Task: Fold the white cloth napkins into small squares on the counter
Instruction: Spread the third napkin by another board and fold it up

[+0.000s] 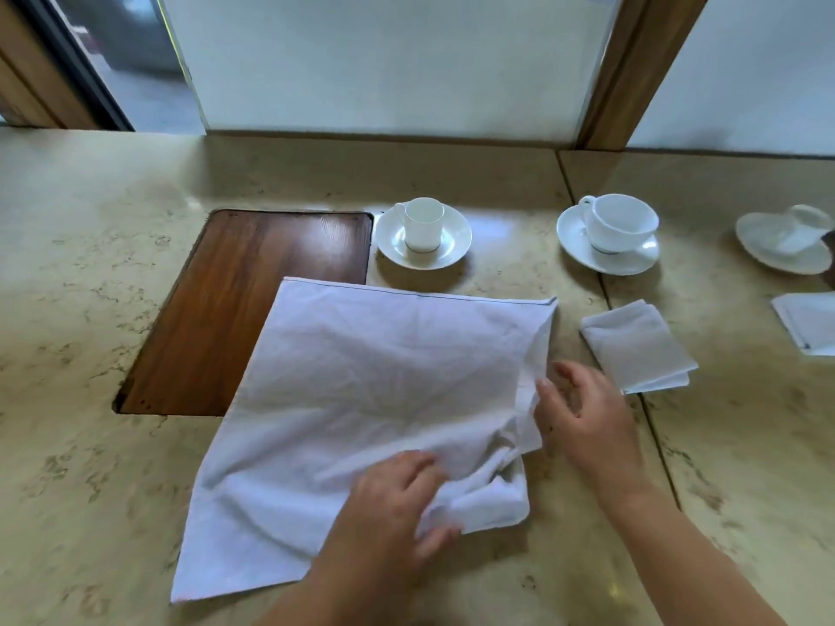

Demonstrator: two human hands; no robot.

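Nearby, a cup (pixel 424 224) and a folded napkin (pixel 637 345) border our spread napkin (pixel 361 377); our left hand (pixel 393 499) grips its bunched corner; our right hand (pixel 587 413) is at its edge, grip unclear.

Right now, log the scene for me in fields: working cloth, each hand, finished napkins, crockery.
cloth: open napkin spread on counter, near-right corner bunched
left hand: grips the bunched corner
right hand: at the napkin's right edge, grip unclear
finished: folded napkin to its right; second folded napkin at frame's right edge
crockery: small cup and wide cup on saucers, behind the napkins
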